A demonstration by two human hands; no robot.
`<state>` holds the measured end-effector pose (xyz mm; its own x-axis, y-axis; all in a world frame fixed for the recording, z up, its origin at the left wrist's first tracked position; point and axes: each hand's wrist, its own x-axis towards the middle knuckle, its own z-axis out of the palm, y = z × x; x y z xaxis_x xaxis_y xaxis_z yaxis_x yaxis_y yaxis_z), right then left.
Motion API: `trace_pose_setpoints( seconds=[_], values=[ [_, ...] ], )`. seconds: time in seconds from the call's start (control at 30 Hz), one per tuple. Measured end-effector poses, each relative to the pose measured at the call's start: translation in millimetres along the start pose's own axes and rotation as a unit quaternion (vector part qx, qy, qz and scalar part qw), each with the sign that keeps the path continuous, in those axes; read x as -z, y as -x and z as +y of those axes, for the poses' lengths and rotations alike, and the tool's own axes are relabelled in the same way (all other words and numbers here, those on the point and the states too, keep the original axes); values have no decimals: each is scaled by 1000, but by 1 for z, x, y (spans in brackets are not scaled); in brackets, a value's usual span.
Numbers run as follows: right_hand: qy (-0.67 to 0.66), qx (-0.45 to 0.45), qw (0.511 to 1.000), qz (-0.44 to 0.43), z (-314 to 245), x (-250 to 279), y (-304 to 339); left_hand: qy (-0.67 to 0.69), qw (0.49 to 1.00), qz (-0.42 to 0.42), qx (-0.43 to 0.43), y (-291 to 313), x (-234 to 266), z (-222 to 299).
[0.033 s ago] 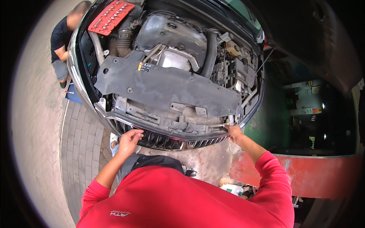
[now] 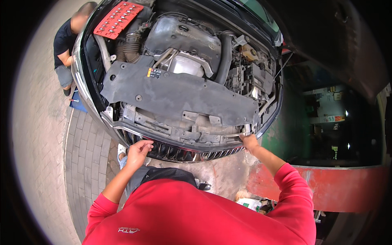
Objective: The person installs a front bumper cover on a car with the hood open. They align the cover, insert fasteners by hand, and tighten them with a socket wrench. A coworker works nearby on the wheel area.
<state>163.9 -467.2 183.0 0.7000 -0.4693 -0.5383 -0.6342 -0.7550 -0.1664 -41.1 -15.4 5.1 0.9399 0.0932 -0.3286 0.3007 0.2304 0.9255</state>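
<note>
My left hand point(image 2: 139, 152) is at the left part of the car's front grille point(image 2: 167, 151). Its thumb and fingers are pinched together; whatever may be between them is too small to tell. My right hand point(image 2: 250, 143) is at the right end of the front crossmember point(image 2: 188, 136), with curled fingers reaching over the edge. A thin metal bar point(image 2: 232, 135) lies close to its fingertips, and whether I grip it is hidden. Behind both hands, a black plastic cover point(image 2: 171, 92) spans the front of the engine bay.
A red tray of small metal pieces point(image 2: 118, 19) rests at the bay's far left. The engine cover point(image 2: 183, 36) is behind. A person in dark clothes point(image 2: 64, 47) crouches by the car's left side, near a blue case point(image 2: 77, 102). The raised hood point(image 2: 326, 36) hangs upper right.
</note>
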Motion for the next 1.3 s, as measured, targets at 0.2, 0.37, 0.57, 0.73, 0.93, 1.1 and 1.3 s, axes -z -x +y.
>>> trace_pose_setpoints(
  seconds=[0.2, 0.37, 0.57, 0.73, 0.93, 1.1, 1.3],
  values=[
    [420, 483, 767, 42, 10, 15, 5, -1, 1000, -9, -15, -5, 8, 2],
    [61, -1, 992, -111, -2, 5, 2, -6, 1000, -13, -14, -9, 14, 9],
    [530, 587, 609, 60, -1, 14, 13, -18, 1000, -8, -1, -10, 23, 15],
    [382, 353, 854, -34, -9, 10, 5, -19, 1000, 3, -21, -10, 39, 18],
    [102, 45, 993, -28, -18, 3, 2, -1, 999, 23, -28, -12, 54, 17],
    [665, 410, 623, 32, -19, -10, 15, -8, 1000, 12, -5, -17, 63, 19],
    [571, 206, 795, -14, -39, -23, 9, -34, 999, 14, -12, -23, 70, 27]
  ],
)
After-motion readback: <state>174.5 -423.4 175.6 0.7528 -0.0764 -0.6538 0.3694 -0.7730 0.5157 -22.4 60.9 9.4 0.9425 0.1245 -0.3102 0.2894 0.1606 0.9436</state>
